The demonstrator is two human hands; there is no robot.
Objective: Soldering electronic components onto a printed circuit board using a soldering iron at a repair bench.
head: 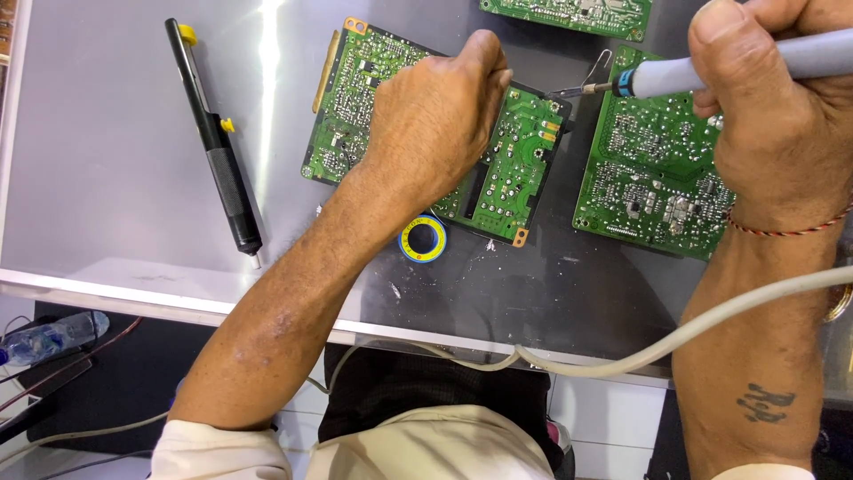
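Bright, sharp — glare streak on table (267,53)

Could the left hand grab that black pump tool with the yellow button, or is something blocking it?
Probably yes. The black pump tool lies alone on the grey table, with bare surface between it and the left hand. That hand now rests on the middle circuit board, so it must let go first.

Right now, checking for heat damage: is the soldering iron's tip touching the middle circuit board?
Cannot tell. In the head view the soldering iron tip meets the middle circuit board at its top right corner, but from above no contact or gap shows plainly.
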